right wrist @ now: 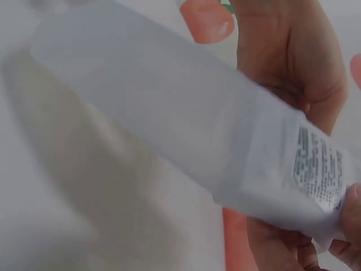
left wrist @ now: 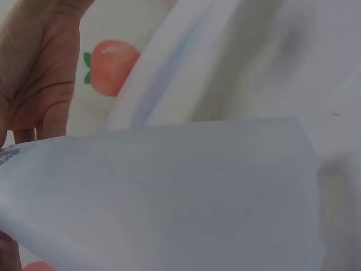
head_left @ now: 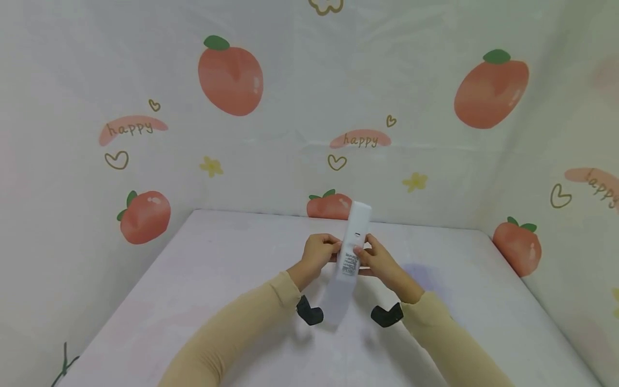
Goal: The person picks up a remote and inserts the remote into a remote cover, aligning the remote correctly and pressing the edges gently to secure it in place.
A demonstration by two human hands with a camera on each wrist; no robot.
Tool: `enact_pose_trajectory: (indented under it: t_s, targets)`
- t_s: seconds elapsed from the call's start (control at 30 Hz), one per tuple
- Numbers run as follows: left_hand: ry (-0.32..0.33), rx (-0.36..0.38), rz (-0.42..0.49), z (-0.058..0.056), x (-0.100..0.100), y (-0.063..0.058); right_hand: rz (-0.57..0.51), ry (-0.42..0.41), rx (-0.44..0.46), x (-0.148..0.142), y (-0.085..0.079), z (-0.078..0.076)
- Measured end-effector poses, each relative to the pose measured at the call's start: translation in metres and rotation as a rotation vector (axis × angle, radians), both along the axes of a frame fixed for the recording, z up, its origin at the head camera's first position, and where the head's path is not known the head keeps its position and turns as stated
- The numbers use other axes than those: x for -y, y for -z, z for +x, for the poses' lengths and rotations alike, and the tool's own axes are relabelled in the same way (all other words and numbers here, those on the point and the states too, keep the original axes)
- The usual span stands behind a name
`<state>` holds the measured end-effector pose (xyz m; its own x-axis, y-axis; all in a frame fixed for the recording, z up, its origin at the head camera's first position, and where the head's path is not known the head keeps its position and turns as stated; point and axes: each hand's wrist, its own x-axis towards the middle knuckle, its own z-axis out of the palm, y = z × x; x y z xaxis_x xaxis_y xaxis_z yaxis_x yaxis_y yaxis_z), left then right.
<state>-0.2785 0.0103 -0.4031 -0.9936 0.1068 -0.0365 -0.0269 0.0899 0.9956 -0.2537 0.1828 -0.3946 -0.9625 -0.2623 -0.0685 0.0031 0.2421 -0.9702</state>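
Beyond both grips we see a white backdrop printed with red peaches, yellow flowers, hearts and the word "happy"; beneath them lies a pale worktop. Between the grips, tilted and held above the worktop, is a long, narrow white box-shaped object with a grey printed label on its face. The left grip is closed on the object's left edge, fingers curled. The right grip is likewise closed on it, thumb over the face next to the label. From the object's end nearest the wearer, below the grips, extends a flat, whitish, smooth sleeve-like sheet; we cannot tell whether it surrounds the object. Behind each grip we note a beige sleeve and a black fitting.
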Motion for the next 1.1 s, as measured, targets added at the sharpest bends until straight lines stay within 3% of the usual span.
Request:
enact_pose_trajectory:
  t_s: [0.23, 0.37, 0.47, 0.73, 0.87, 1.1]
  targets:
    - [0.078, -0.013, 0.059, 0.004, 0.003, -0.006, -0.019, 0.063, -0.032, 0.005, 0.001, 0.002]
    - [0.162, -0.042, -0.023, 0.003, 0.006, -0.003, -0.005, 0.075, -0.066, 0.005, 0.003, 0.003]
    - [0.206, -0.053, -0.058, 0.002, 0.009, -0.004, -0.008, 0.031, -0.096, 0.002, 0.004, 0.003]
    - [0.161, -0.015, 0.015, -0.004, 0.020, -0.010, -0.176, -0.014, -0.162, -0.011, 0.006, 0.002]
    - [0.239, -0.029, -0.006, -0.003, 0.022, -0.011, -0.153, 0.002, -0.183, -0.010, 0.006, 0.001]
    - [0.397, -0.130, -0.095, 0.002, 0.024, -0.011, -0.190, 0.019, -0.182, -0.015, 0.009, 0.000]
